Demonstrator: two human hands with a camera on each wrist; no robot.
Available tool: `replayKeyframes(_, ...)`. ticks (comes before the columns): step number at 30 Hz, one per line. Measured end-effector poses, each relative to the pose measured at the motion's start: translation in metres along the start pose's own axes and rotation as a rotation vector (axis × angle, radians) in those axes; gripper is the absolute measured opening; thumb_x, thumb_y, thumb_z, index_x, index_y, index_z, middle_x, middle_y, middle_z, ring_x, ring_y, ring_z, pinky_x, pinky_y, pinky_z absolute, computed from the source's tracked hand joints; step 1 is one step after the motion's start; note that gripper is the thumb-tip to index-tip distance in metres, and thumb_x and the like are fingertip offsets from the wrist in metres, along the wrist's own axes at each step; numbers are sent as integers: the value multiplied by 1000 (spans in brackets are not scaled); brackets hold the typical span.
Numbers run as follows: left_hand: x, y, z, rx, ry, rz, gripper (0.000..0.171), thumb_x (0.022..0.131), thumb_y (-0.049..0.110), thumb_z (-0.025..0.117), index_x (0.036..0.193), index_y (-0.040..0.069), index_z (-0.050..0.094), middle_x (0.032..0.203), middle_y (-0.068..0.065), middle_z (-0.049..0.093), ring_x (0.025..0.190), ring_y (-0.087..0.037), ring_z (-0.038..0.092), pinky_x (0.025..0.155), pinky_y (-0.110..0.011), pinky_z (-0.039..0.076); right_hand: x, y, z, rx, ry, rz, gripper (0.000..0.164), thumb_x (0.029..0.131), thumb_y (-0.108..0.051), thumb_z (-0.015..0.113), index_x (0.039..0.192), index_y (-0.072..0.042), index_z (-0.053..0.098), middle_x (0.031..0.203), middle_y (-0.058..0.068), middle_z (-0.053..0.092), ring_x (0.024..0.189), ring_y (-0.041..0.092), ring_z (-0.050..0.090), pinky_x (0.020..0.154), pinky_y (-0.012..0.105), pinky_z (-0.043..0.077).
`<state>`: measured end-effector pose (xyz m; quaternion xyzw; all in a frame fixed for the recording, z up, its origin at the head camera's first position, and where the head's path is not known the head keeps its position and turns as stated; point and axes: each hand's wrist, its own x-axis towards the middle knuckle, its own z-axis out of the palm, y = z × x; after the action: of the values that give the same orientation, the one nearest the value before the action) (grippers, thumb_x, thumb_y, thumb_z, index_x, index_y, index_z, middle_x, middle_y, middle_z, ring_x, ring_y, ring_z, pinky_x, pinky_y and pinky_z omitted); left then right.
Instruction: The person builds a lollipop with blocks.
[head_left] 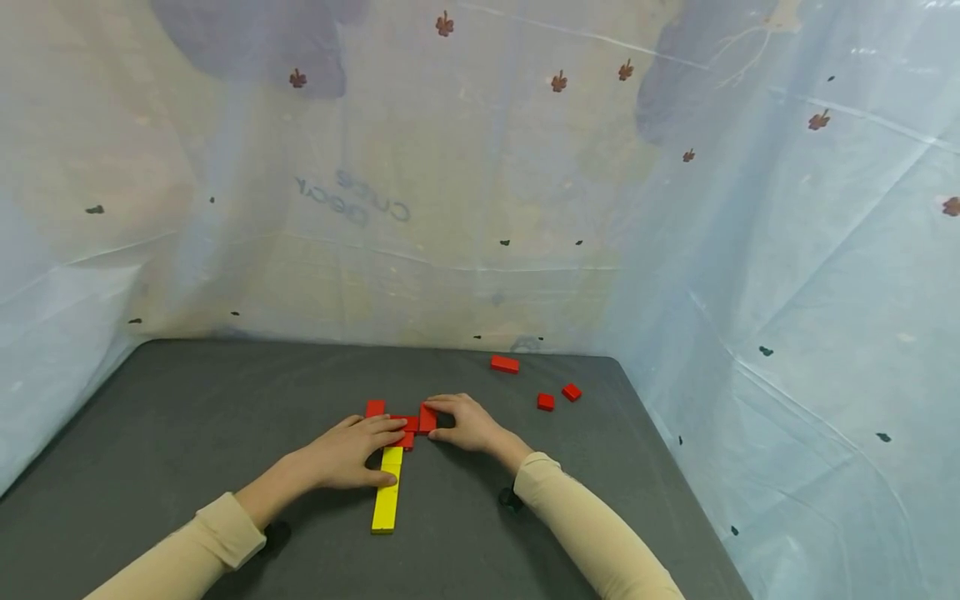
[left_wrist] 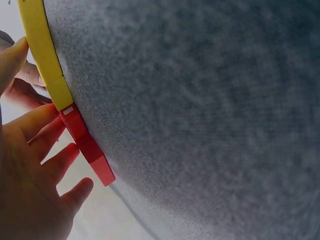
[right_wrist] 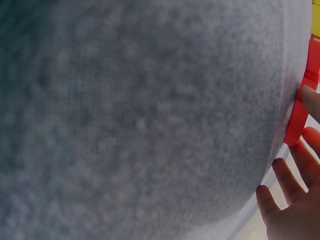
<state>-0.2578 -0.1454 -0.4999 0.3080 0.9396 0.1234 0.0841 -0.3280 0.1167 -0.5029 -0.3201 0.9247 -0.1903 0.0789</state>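
Note:
Yellow blocks (head_left: pixel 386 504) form a straight strip on the grey table. At its far end, red blocks (head_left: pixel 406 423) lie joined in a wider pattern, partly hidden under the left fingers. My left hand (head_left: pixel 341 457) is spread over the pattern from the left, its fingers nearly straight and touching the red blocks. Its thumb rests at the yellow strip. With thumb and index finger, my right hand (head_left: pixel 471 425) pinches the two ends of the rightmost red block (head_left: pixel 427 418). In the right wrist view that block (right_wrist: pixel 296 122) stands between the thumb and index fingertip.
Three loose red blocks lie at the back right: a longer one (head_left: pixel 505 364) near the far edge and two short ones, one on the left (head_left: pixel 546 402) and one on the right (head_left: pixel 572 392). A printed plastic sheet (head_left: pixel 450 300) hangs behind the table (head_left: pixel 225 400).

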Motion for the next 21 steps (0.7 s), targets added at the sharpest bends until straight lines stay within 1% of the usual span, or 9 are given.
replayKeyframes(8,-1,-2,0,16,6,24,81,92,65,68,155,14,53,166,-4,39,153,-33,34,118,-68,25,1,-3,1,9,5,-2,58,100,-33,72,154,-20,54,157,0,51,142,24,47,117,44,40)
replayKeyframes(21,-1,-1,0,5,0,16,81,93,64,68,155,14,52,166,-3,38,153,-32,33,119,-68,24,1,-4,1,19,11,-2,57,100,-32,73,153,-19,55,157,0,52,142,24,47,117,44,40)
